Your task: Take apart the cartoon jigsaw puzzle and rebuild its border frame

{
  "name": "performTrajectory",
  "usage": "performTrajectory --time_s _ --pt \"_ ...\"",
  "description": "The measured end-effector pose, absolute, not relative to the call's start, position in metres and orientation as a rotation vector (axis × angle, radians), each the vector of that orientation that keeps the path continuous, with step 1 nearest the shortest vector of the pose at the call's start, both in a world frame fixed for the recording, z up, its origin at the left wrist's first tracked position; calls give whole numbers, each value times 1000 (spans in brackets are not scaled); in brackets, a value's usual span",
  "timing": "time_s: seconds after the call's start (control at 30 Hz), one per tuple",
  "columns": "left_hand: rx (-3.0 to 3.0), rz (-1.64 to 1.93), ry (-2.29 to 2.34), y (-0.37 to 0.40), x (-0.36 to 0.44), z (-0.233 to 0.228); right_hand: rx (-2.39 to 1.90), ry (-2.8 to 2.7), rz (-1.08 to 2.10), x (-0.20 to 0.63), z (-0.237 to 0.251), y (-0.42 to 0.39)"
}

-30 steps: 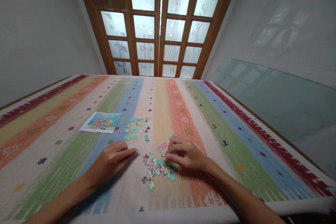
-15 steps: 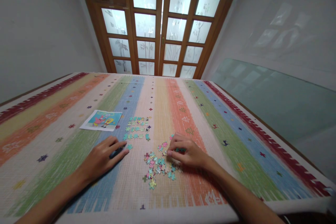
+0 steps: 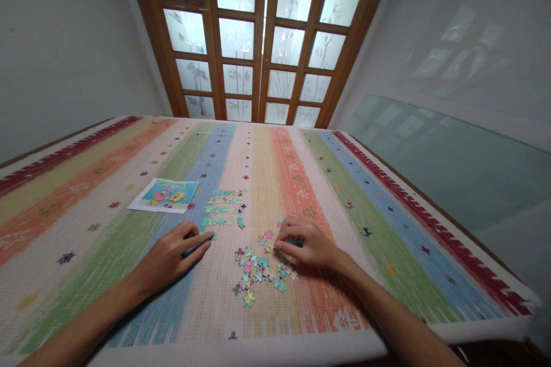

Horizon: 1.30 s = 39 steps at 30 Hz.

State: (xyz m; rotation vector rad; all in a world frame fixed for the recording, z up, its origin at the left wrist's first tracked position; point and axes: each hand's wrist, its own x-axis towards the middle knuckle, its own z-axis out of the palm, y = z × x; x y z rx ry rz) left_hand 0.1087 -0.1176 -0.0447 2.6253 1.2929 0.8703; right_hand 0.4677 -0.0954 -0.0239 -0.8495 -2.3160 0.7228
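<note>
Puzzle pieces (image 3: 257, 270) lie between hands, nearer right hand (image 3: 306, 245).

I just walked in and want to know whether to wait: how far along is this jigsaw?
Early. Done: a few short teal rows laid out beside the reference picture, whether joined is too small to tell. In hand: the right hand pinches pieces at the loose pile; the left hand touches a piece below the rows. Left: the whole pile is unsorted.
</note>
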Motion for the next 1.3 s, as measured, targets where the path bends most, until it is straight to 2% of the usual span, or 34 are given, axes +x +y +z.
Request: performTrajectory --time_s 0.37,0.67,0.87,1.3 --pt "2656 970 1252 -117 108 -43 -684 -2505 984 478 -23 -94" --pt "2699 773 819 -140 166 -12 -680 -2514 955 472 -23 -98" --pt "2871 575 676 -141 214 -11 -791 -2354 828 476 -24 -95" --pt "2745 569 729 -132 218 -21 -758 -2419 861 480 -22 -94"
